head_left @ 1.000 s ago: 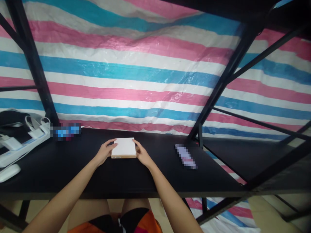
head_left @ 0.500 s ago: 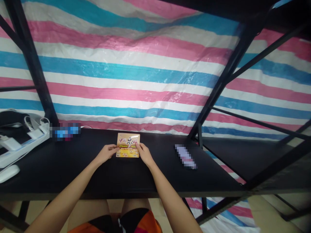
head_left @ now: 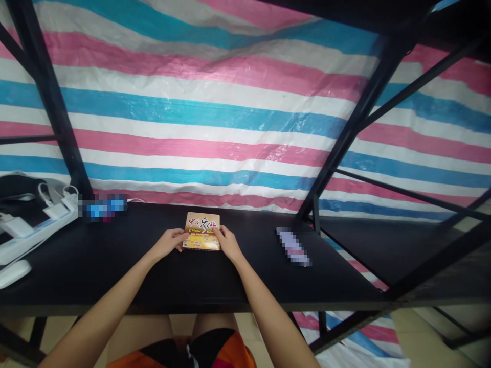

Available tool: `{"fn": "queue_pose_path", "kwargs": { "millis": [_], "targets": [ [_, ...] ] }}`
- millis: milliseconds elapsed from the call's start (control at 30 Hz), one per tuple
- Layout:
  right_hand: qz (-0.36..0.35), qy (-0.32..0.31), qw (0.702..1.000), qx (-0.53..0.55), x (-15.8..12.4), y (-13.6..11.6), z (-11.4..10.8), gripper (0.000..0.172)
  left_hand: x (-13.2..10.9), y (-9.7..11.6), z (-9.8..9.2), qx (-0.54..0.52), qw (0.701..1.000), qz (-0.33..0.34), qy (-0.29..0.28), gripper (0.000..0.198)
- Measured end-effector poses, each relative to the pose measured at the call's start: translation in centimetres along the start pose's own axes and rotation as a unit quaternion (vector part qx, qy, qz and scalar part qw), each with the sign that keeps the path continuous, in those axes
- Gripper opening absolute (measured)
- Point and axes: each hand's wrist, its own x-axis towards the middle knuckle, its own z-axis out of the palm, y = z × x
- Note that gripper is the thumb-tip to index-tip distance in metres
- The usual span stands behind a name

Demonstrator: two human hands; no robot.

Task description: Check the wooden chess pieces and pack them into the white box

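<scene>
A small Chinese chess box (head_left: 202, 232), tan above and yellow below with printed lettering, is between my two hands at the middle of the black table (head_left: 192, 281). My left hand (head_left: 170, 242) grips its left edge, the thumb on the printed face and the other fingers curled at the side. On the opposite edge my right hand (head_left: 227, 242) is closed, its thumb over the front. The undersides of the fingers are partly hidden. Whether the box rests on the table or is slightly raised, I cannot tell.
A white power strip (head_left: 42, 237) with plugged-in chargers and a white mouse (head_left: 15, 274) lie at the left. A blurred-out blue item (head_left: 105, 208) is behind them. To the right lies a blurred-out, phone-shaped item (head_left: 293, 247). Black metal posts (head_left: 337, 138) frame a striped sheet (head_left: 199, 117).
The box has tipped back a little, its top edge slightly lower and its near side edge now showing. Both hands keep hold of it in nearly the same place.
</scene>
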Motion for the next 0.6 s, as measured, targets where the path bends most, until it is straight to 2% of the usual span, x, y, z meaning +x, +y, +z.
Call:
{"fn": "queue_pose_path", "kwargs": {
  "millis": [233,400,600],
  "targets": [
    [0.036,-0.006,0.999,0.033,0.05,-0.15,0.06,0.040,-0.05,0.07,-0.05,-0.053,0.998,-0.024,0.009,0.041],
    [0.077,-0.017,0.993,0.082,0.25,0.15,0.34,0.057,-0.25,0.14,-0.12,-0.098,0.994,-0.041,0.012,0.041],
    [0.076,-0.045,0.986,0.145,0.16,-0.15,0.31,0.057,-0.50,0.29,-0.35,-0.138,0.989,-0.056,0.014,0.036]
  ]
}}
